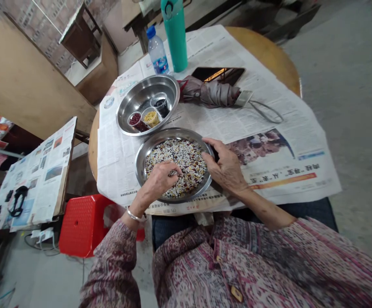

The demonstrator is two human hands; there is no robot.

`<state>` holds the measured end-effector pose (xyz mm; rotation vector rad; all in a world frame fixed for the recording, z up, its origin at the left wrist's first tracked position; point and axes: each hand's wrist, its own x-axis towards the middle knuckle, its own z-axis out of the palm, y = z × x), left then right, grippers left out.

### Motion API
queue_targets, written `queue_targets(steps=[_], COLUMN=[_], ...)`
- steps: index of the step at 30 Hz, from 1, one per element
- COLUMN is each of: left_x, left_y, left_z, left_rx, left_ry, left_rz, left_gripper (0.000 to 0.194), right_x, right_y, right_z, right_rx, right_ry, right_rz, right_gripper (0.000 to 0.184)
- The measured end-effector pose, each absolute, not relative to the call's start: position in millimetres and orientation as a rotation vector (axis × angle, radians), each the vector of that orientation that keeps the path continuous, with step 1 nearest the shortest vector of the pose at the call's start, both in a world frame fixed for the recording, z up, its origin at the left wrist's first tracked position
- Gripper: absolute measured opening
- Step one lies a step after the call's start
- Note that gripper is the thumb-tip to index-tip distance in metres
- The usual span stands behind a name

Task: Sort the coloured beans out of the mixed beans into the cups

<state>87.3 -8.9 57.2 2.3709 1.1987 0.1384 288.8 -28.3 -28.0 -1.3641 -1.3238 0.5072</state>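
Note:
My left hand [162, 182], with a metal bangle on the wrist, sits curled in a shallow steel plate [173, 133] of mixed white, dark and yellow grains [176, 160]. Its fingertips touch the grains, but whether they pinch any is hidden. My right hand [226, 164] lies over the plate's right rim and holds it. Beyond the plate stands a larger steel bowl [147, 83] containing three small clear cups: red beans [135, 120], yellow grains [151, 118] and black beans [162, 106].
Newspaper [269, 128] covers a round wooden table [269, 55]. On it lie a folded grey umbrella [209, 92] and a phone [218, 75], with a teal flask [174, 34] and a water bottle [157, 50] behind. A red stool [83, 226] stands at the left.

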Motion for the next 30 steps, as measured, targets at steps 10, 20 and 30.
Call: queue_targets(steps=[10,20,30], left_x=[42.7,107.5,110.5], left_y=[-35.0,16.7,-7.2], left_z=[61.4,36.7,45.5], left_rx=[2.438,2.508,2.626], left_ry=[1.447,1.227,0.965], left_rz=[-0.053,0.318,-0.085], left_gripper=[0.019,0.029,0.025], right_x=[289.3,290.7,289.4], right_y=[-29.4,-29.5,-30.0], right_z=[-28.6,-28.6,-28.5], right_rx=[-1.377,-1.376,-1.373], right_ry=[-1.324,-1.34,-1.314], right_rz=[0.512,0.507,0.517], right_gripper=[0.037,0.038,0.035])
